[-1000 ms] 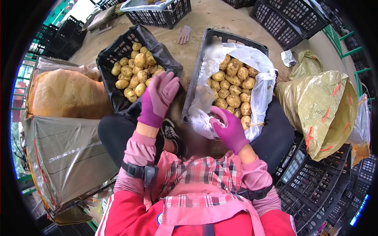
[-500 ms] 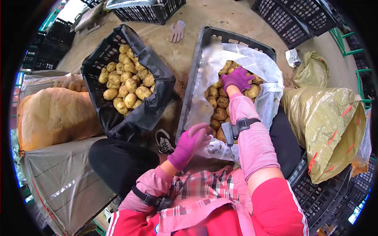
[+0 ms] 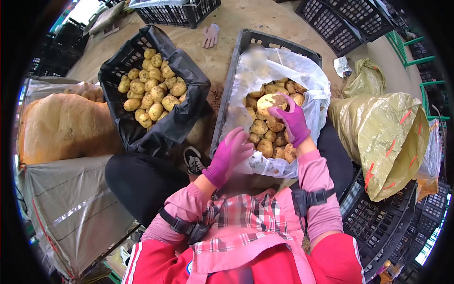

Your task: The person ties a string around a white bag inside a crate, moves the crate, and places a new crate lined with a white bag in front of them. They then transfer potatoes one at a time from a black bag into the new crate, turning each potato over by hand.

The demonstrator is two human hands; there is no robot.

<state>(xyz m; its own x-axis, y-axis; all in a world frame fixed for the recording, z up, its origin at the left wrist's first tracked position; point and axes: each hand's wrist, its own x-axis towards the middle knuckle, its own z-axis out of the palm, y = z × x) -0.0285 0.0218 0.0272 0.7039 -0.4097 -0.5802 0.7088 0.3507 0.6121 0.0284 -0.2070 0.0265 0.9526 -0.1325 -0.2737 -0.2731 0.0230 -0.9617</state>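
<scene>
My right hand (image 3: 294, 121), in a purple glove, grips a large pale potato (image 3: 270, 103) with a brown patch, above the right crate. That crate (image 3: 227, 90) is black, lined with white sheeting (image 3: 318, 81), and holds several brownish potatoes (image 3: 265, 147). My left hand (image 3: 230, 155), gloved in purple, is at the near left edge of this crate with its fingers spread and nothing in it. To the left stands a crate lined with black sheeting (image 3: 163, 137), with several yellowish potatoes (image 3: 155, 94) inside.
A loose glove (image 3: 211, 36) lies on the floor beyond the crates. At the right is an open yellow-green sack (image 3: 378, 137); at the left, an orange mesh sack (image 3: 66, 130). More black crates (image 3: 326, 26) stand at the back and lower right.
My right hand has drawn back from the pile toward me and now holds a potato. The left hand stays near the crate edge, its fingers more upright. The view has shifted slightly.
</scene>
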